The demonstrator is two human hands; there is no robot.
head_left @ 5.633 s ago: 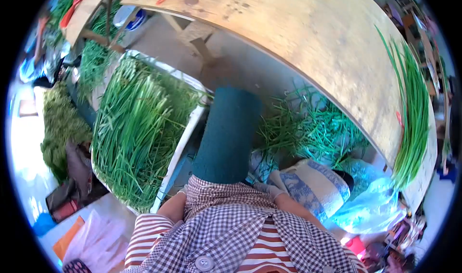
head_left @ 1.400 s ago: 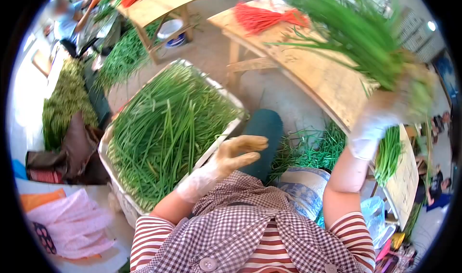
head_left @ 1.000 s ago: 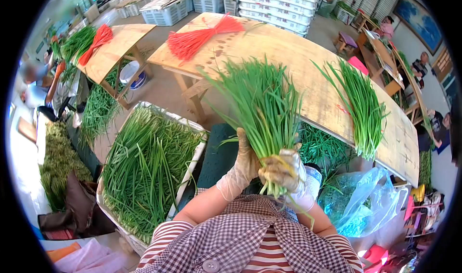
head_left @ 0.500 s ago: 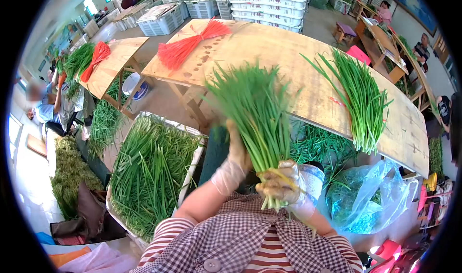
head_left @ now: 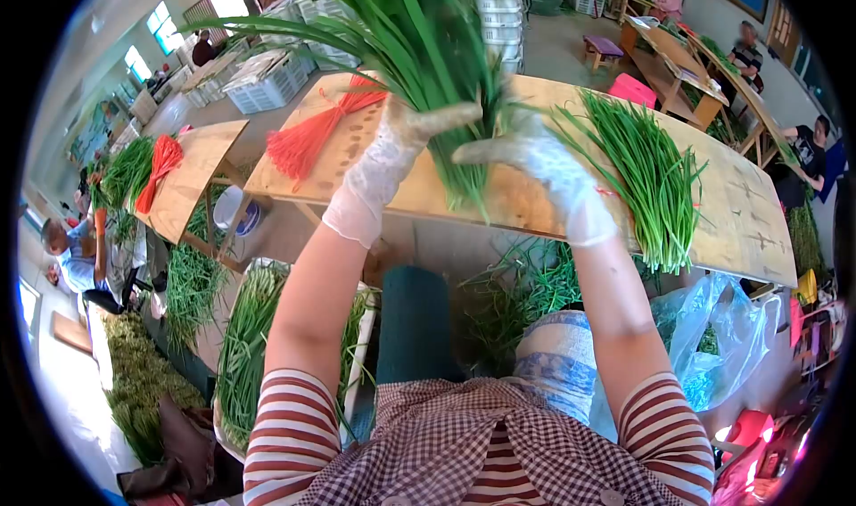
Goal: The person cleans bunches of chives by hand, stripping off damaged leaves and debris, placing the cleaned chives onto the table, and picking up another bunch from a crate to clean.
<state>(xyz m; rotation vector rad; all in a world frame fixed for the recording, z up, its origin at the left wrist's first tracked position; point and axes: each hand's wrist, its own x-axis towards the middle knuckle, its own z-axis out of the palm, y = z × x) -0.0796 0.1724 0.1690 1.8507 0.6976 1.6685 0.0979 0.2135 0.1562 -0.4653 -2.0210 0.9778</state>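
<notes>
Above the wooden table [head_left: 740, 212] | left hand [head_left: 403, 139]: loosely open, against the green bunch [head_left: 419, 51] | right hand [head_left: 542, 156]: loosely open, opposite | facing palms probably steady loose stems

Bright windows [head_left: 163, 28], pale walls [head_left: 53, 105]

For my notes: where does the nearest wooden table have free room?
The long wooden table is bare at its right end beyond the lying green bundle, and narrowly between that bundle and the right hand. It is crowded around the left hand, long-leaved green bunch and red stringy bundle.
</notes>
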